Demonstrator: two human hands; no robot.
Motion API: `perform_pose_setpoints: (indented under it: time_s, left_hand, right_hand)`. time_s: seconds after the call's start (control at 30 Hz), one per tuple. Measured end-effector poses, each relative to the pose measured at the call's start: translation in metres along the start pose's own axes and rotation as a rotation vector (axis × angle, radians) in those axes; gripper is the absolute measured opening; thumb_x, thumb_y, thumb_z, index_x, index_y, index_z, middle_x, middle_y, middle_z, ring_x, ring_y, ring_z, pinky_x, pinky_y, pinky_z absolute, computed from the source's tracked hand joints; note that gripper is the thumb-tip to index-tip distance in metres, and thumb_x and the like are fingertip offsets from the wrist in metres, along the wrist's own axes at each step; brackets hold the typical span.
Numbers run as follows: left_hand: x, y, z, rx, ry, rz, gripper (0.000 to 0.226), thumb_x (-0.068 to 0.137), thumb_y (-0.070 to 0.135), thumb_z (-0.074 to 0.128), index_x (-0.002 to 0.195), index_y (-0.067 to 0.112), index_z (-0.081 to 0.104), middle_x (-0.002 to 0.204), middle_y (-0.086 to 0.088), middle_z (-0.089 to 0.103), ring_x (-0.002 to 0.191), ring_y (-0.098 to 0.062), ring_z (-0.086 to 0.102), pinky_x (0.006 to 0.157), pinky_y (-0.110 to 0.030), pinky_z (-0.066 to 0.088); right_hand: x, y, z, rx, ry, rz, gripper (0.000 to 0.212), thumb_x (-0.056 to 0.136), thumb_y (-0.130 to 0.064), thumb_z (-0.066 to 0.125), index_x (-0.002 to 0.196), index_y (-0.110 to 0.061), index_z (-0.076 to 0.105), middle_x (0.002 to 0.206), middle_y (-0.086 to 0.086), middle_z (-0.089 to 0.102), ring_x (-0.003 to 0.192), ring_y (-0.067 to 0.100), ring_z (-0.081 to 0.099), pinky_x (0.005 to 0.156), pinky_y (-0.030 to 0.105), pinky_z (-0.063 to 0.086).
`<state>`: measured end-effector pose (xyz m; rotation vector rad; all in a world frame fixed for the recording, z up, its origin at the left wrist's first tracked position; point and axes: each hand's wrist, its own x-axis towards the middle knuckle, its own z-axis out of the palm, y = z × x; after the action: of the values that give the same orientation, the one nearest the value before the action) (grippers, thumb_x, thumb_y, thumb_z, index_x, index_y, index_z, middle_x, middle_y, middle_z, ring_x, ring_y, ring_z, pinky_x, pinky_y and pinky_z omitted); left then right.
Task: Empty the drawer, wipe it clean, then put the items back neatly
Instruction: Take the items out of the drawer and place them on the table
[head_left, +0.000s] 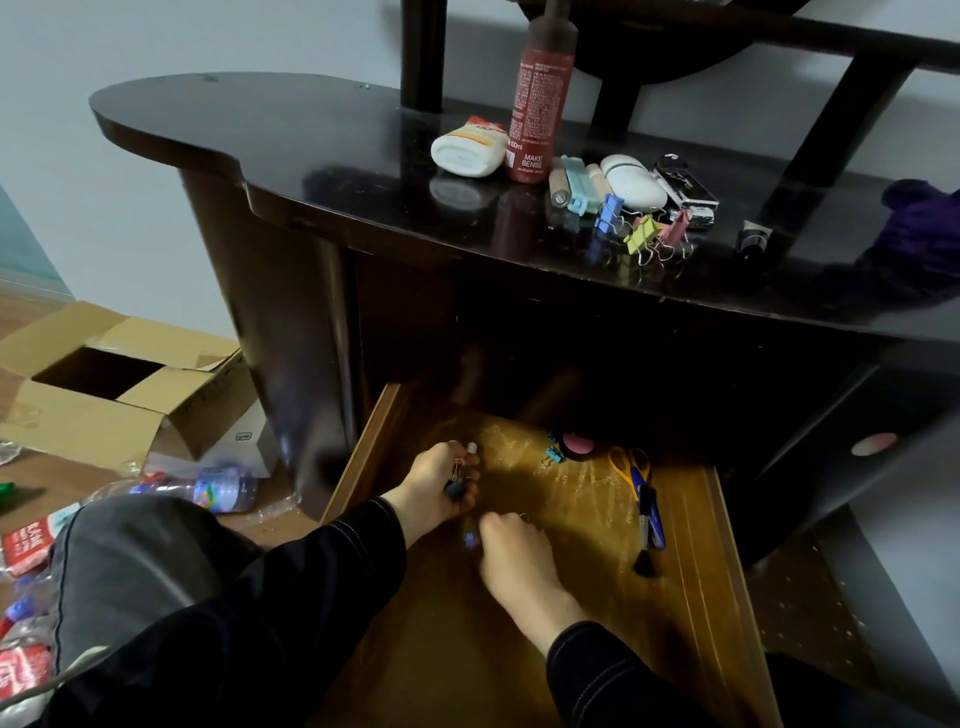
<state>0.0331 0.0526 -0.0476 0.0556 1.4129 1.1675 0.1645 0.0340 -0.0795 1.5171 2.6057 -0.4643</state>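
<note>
1. Head view: the drawer (730, 561) stands pulled out below the bench (311, 156), with whitish marks on its wooden floor.
2. The left hand (439, 480) has its grip curled round some binder clips (457, 475). The right hand (514, 556) bends its fingers at a small blue thing (470, 538); whether that grip pinches it, I cannot tell.
3. Inside lie scissors (631, 467), a pen (654, 519) and a pink case (579, 444).
4. On the bench are a bottle (540, 104), coloured clips (644, 234) and a purple cloth (919, 228).
5. Emptying looks well along but unfinished; wiping and restocking remain.
</note>
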Motion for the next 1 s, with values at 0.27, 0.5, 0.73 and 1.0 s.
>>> perform_pose_setpoints:
  time_s: [0.27,0.5,0.73,1.0]
  left_hand:
    - [-0.003,0.001,-0.003,0.105,-0.02,0.065,0.012,0.092,0.011,0.051,0.083,0.009,0.06,0.08,-0.009,0.054,0.067,-0.021,0.05,0.059,-0.029,0.044]
    - [-0.013,-0.009,0.006,0.153,-0.259,-0.11,0.027,0.103,0.032,0.044,0.086,0.013,0.048,0.081,-0.008,0.051,0.07,-0.021,0.05,0.06,-0.03,0.044]
    - [-0.004,-0.012,0.0,0.123,-0.179,-0.087,0.018,0.101,0.023,0.049,0.09,0.009,0.053,0.071,-0.005,0.05,0.047,-0.012,0.042,0.035,-0.018,0.025]
    - [0.003,-0.007,-0.004,-0.013,-0.141,-0.051,0.019,0.103,0.024,0.047,0.098,0.008,0.055,0.07,-0.004,0.052,0.048,-0.012,0.042,0.035,-0.019,0.026]
  right_hand:
    - [-0.001,0.021,-0.026,0.562,0.148,0.103,0.019,0.091,-0.041,0.066,0.078,-0.027,0.063,0.066,-0.004,0.067,0.056,0.013,0.064,0.049,0.03,0.05]
    - [-0.01,0.02,-0.038,0.82,0.221,0.021,0.008,0.096,-0.027,0.065,0.098,-0.022,0.072,0.083,-0.007,0.073,0.074,0.006,0.07,0.064,0.02,0.055]
    - [-0.003,0.03,-0.035,0.796,0.311,0.063,0.012,0.098,-0.026,0.062,0.101,-0.034,0.07,0.099,-0.013,0.071,0.082,0.002,0.068,0.069,0.021,0.057]
    - [0.039,0.08,-0.046,0.44,0.337,0.272,0.037,0.102,-0.025,0.055,0.14,-0.022,0.056,0.13,0.003,0.065,0.095,0.019,0.067,0.066,0.023,0.049]
